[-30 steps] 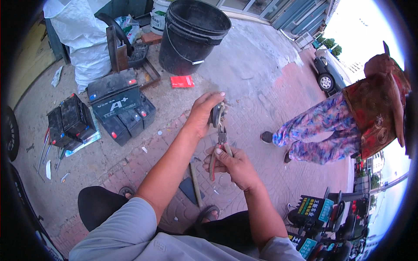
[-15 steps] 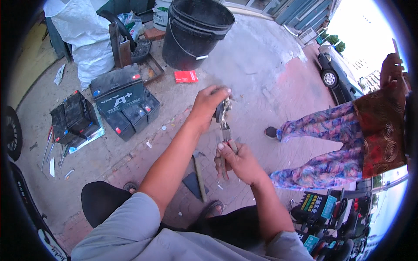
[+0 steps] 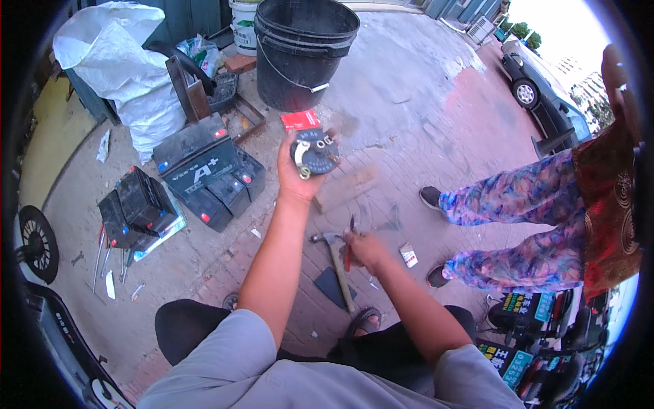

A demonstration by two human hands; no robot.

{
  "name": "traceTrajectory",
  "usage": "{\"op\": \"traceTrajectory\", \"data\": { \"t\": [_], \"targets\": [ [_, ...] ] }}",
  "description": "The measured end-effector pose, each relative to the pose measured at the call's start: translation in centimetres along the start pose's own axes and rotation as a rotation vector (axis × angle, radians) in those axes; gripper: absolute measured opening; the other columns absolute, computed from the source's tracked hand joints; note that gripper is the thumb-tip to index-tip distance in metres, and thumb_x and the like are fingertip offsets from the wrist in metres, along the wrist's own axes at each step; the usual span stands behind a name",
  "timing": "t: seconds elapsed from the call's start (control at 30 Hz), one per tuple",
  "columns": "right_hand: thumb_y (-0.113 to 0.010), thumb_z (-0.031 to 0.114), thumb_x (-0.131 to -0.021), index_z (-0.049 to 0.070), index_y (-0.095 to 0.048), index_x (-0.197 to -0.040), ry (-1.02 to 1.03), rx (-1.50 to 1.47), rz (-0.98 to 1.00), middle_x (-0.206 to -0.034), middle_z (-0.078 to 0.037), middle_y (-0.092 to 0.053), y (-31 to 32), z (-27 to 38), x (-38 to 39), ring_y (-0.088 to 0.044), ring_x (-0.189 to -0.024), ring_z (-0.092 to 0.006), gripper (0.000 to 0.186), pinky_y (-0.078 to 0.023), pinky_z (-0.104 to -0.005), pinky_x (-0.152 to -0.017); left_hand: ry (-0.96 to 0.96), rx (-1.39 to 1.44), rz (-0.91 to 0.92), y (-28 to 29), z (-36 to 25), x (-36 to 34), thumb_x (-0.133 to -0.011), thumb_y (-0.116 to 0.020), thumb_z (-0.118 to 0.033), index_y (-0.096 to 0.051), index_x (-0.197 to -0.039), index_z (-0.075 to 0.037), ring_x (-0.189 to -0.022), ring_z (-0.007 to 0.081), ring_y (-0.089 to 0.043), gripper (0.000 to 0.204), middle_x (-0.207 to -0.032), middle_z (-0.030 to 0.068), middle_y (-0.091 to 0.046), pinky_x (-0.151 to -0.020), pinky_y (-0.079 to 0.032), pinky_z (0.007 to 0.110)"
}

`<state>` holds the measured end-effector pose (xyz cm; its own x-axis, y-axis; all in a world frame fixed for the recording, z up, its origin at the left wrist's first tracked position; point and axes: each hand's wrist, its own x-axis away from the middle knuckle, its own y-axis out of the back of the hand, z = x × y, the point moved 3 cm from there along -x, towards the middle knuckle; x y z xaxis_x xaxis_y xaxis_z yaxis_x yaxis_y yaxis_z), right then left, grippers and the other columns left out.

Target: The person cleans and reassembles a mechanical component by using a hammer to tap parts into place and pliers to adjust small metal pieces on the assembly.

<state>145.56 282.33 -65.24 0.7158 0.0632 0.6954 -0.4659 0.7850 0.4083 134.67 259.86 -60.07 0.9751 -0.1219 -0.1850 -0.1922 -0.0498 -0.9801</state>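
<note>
My left hand (image 3: 294,176) is raised and grips a round black part (image 3: 315,155) with metal terminals and a short white wire on its face. Lower and to the right, my right hand (image 3: 366,248) is shut on a red-handled tool (image 3: 349,249), probably pliers, whose jaws are blurred by motion. The two hands are apart, with the tool clear of the round part. A hammer (image 3: 334,259) with a wooden handle lies on the brick paving just left of my right hand.
Several black batteries (image 3: 197,170) sit on the ground at left, with loose hand tools (image 3: 109,255) beside them. A big black bucket (image 3: 303,51) stands ahead, a red box (image 3: 300,120) below it. A person in patterned trousers (image 3: 518,225) stands at right.
The hands were together, the tool working on the part. Now my left hand has lifted the round part up and turned its face toward me, while my right hand has dropped away with the tool.
</note>
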Motion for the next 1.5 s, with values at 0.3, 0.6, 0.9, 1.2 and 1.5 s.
{"op": "traceTrajectory", "data": {
  "t": [0.3, 0.6, 0.9, 1.2, 1.5],
  "targets": [
    [-0.059, 0.040, -0.102, -0.001, -0.068, -0.106, 0.059, -0.214, 0.126, -0.093, -0.011, -0.070, -5.5, -2.6, -5.1, -0.062, -0.072, -0.0188, 0.042, -0.052, -0.0346, -0.064, -0.071, -0.182, -0.387, 5.3, 0.4, 1.1, -0.095, -0.062, -0.038, -0.066, -0.118, 0.005, -0.109, 0.0437, -0.070, 0.049, -0.115, 0.0240, -0.072, -0.101, -0.056, 0.053],
    [-0.071, 0.040, -0.091, -0.005, -0.064, -0.128, 0.234, 0.484, -0.173, -0.127, -0.025, -0.068, -4.2, -8.1, -7.3, -0.069, -0.110, -0.0373, 0.059, -0.054, -0.0445, -0.095, 0.043, -0.273, -0.486, 8.1, 0.4, 2.2, -0.098, -0.054, -0.044, -0.067, -0.124, -0.001, -0.110, 0.0351, -0.071, 0.052, -0.121, 0.0174, -0.073, -0.098, -0.057, 0.051],
    [-0.071, 0.035, -0.087, -0.003, -0.070, -0.115, -0.086, 0.598, -0.047, -0.121, -0.028, -0.069, -5.6, -15.8, -10.3, -0.064, -0.117, -0.0427, 0.047, -0.052, -0.0466, -0.101, 0.091, -0.353, -0.544, 15.3, -0.3, 4.9, -0.097, -0.061, -0.029, -0.070, -0.116, -0.005, -0.100, 0.0294, -0.074, 0.031, -0.112, 0.0130, -0.076, -0.091, -0.060, 0.046],
    [-0.062, 0.015, -0.085, -0.007, -0.060, -0.126, -0.162, 0.486, -0.877, -0.132, -0.028, -0.061, 7.7, -26.8, -16.2, -0.058, -0.124, -0.0445, 0.047, -0.046, -0.0479, -0.108, 0.186, -0.636, -0.948, 21.9, 0.0, 12.5, -0.099, -0.064, -0.026, -0.067, -0.120, -0.002, -0.099, 0.0299, -0.074, 0.032, -0.109, 0.0141, -0.075, -0.089, -0.062, 0.045],
    [-0.062, 0.021, -0.089, -0.001, -0.058, -0.133, -0.387, 0.498, -0.521, -0.132, -0.026, -0.063, 12.3, -25.4, -14.1, -0.060, -0.124, -0.0420, 0.049, -0.048, -0.0461, -0.107, 0.137, -0.697, -1.018, 26.8, -0.9, 15.3, -0.092, -0.074, -0.012, -0.068, -0.119, -0.003, -0.092, 0.0249, -0.073, 0.029, -0.108, 0.0112, -0.073, -0.082, -0.061, 0.042]
  ]
}}
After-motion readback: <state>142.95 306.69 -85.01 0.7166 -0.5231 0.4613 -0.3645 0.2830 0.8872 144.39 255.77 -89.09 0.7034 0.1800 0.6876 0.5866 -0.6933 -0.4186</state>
